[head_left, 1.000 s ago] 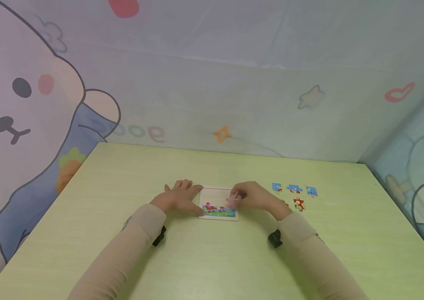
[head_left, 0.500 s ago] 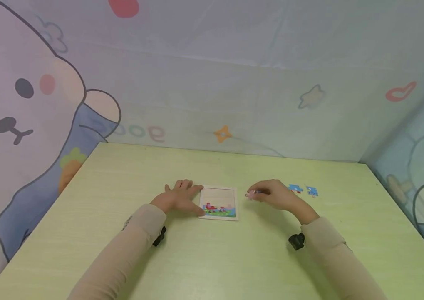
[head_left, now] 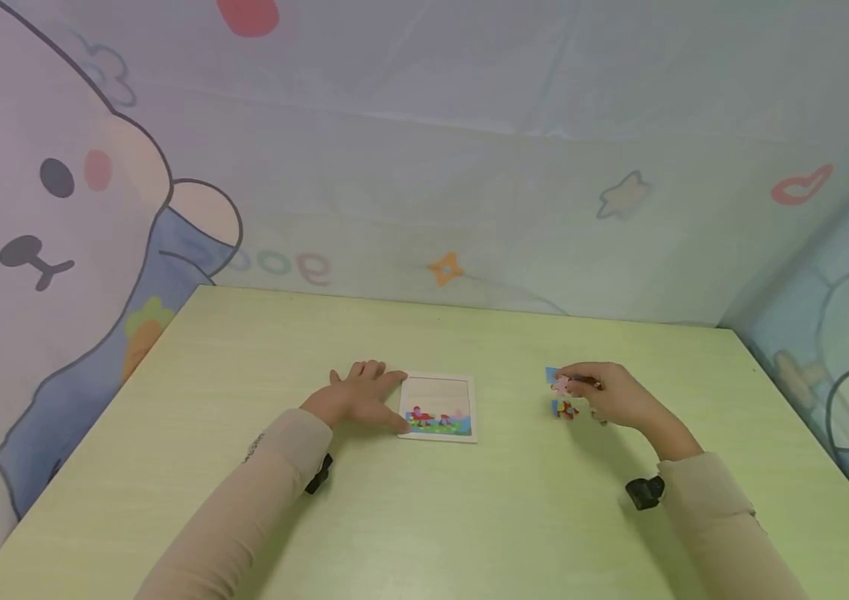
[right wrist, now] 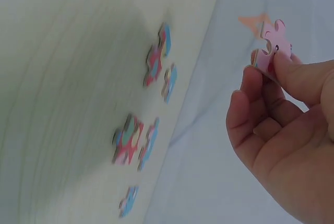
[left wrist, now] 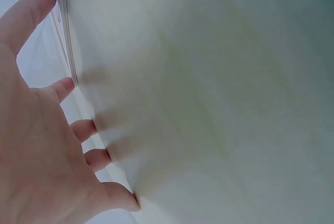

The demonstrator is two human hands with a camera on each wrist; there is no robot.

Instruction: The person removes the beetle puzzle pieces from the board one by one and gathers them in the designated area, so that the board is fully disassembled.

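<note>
A pink jigsaw piece [right wrist: 274,49] with part of a cartoon face is pinched between thumb and fingers of my right hand [head_left: 615,396], held above the table. Below that hand lie several loose jigsaw pieces, among them a red and blue one [head_left: 565,409] and a light blue one [head_left: 551,375]. My left hand [head_left: 364,396] is spread flat, its thumb and index finger touching the left side of a square puzzle frame [head_left: 475,408]. Along the frame's bottom, a joined strip of pieces [head_left: 439,421] shows green, blue and red; bare board [head_left: 436,392] fills the upper part.
The pale yellow-green table [head_left: 424,517] runs back to a printed cloth backdrop [head_left: 424,192]. In the right wrist view, the loose pieces lie spaced apart, including a red and green one [right wrist: 127,140].
My right hand has moved right, away from the puzzle frame to over the loose pieces, carrying the pink jigsaw piece. The left hand and the frame have stayed put.
</note>
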